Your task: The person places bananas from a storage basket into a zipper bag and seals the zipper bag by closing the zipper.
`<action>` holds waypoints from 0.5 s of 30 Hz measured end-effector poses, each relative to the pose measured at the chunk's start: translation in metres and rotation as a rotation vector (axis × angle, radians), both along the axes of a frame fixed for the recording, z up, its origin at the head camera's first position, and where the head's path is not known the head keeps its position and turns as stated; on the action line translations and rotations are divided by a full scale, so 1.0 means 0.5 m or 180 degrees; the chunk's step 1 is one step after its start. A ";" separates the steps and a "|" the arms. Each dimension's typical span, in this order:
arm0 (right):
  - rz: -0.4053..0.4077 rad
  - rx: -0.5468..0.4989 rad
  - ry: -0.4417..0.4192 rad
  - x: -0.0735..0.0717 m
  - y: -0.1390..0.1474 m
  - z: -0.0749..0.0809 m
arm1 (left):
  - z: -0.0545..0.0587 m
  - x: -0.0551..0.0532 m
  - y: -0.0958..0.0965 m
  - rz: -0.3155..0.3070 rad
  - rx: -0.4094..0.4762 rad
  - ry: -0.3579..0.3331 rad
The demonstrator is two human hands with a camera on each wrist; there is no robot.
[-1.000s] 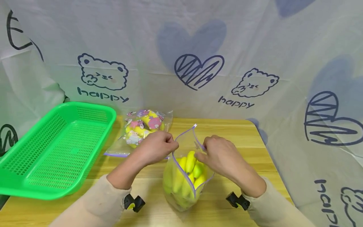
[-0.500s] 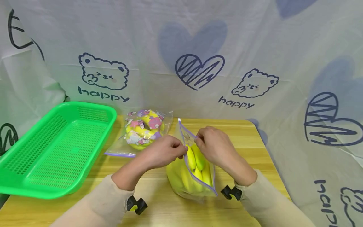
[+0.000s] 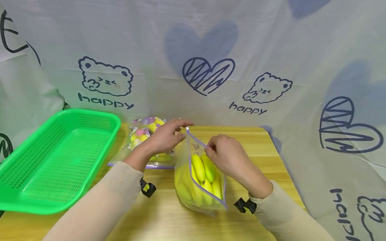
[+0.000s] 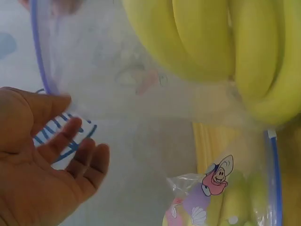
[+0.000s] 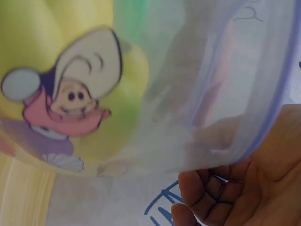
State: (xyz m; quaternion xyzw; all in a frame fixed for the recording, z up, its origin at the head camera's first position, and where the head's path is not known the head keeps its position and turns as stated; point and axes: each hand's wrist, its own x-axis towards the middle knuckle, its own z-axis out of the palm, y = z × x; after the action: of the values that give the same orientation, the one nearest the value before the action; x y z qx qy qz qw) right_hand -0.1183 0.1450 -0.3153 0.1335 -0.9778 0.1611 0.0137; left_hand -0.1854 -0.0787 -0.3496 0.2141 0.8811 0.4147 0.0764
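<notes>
A clear zip bag [image 3: 183,167] with a purple closure stands on the table, its mouth spread wide. Inside sits a bunch of bananas [image 3: 208,169]. My right hand [image 3: 227,154] pinches the far right part of the bag's rim, fingers curled, as the right wrist view confirms. My left hand [image 3: 167,136] is at the far corner of the mouth, fingers relaxed and reaching forward beside the white slider [image 3: 187,128]. In the left wrist view its thumb lies at the purple closure, the other fingers apart from the film.
A second printed zip bag [image 3: 138,135] holding yellow fruit lies behind my left forearm. To the left is a green perforated basket [image 3: 113,134]. A white printed cloth [image 3: 156,97] hangs behind the wooden table [image 3: 253,137].
My left hand has let go of the bag's left rim and moved up to the far corner by the slider. The right hand shifted left and keeps its pinch; the bag has turned.
</notes>
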 end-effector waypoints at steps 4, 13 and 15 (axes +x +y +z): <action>0.0047 -0.0036 -0.0105 0.010 0.009 0.002 | -0.003 -0.016 -0.009 -0.0064 -0.0133 0.0043; 0.0284 0.0344 -0.0676 0.108 0.082 0.038 | -0.004 -0.018 -0.011 0.0026 -0.0146 -0.0116; 0.0321 0.0439 -0.0733 0.128 0.085 0.039 | -0.005 -0.017 -0.013 0.0063 -0.0188 -0.0072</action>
State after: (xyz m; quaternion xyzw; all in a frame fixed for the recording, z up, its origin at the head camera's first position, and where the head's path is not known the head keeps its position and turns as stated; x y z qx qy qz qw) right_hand -0.0545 0.1876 -0.2957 0.1638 -0.9737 0.1083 -0.1160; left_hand -0.1940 -0.0853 -0.3523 0.1983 0.8941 0.3916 0.0886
